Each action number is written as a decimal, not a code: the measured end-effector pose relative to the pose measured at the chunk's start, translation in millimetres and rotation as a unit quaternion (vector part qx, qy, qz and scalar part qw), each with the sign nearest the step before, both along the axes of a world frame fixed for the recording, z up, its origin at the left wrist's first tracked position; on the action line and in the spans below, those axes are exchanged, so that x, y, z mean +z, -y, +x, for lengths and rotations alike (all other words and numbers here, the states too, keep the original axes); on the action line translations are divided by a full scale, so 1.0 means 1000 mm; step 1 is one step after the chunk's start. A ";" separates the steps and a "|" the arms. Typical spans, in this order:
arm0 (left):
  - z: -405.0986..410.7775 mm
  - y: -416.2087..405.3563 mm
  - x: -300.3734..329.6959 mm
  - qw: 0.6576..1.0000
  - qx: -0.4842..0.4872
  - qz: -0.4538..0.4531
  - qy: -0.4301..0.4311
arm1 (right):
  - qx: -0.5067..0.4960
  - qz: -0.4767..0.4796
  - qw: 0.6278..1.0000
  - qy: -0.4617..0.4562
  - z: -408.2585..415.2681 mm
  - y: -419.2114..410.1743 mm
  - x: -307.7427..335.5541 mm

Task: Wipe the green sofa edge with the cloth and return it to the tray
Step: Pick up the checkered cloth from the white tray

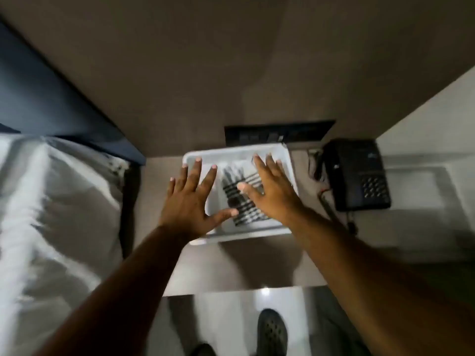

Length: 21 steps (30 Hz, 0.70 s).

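The striped cloth (240, 201) lies in the white tray (232, 154) on the tabletop (231, 263), both the left hand (189, 199) and right hand (272, 191) spread empty above it, so either wiping hasn't begun or it is finished; no sofa shows.

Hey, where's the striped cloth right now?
In the head view the striped cloth lies inside the white tray on the bedside table, between the open left hand and right hand, left of the black telephone.
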<state>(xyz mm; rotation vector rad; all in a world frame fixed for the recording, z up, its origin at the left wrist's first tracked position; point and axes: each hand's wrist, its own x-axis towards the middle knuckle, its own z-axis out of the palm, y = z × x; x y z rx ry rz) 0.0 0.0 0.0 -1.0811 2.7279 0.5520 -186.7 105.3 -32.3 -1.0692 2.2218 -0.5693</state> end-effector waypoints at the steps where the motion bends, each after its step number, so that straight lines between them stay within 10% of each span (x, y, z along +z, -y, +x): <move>1: 0.000 -0.004 -0.021 1.000 -0.008 0.020 0.022 | 0.014 0.007 1.000 -0.006 0.000 0.004 -0.023; 11: 0.020 -0.027 -0.109 0.995 -0.042 -0.075 0.043 | 0.104 0.122 0.980 -0.117 0.016 0.014 -0.126; 21: 0.019 -0.026 -0.121 0.992 -0.051 -0.107 0.050 | 0.054 0.019 0.992 -0.109 0.010 0.020 -0.134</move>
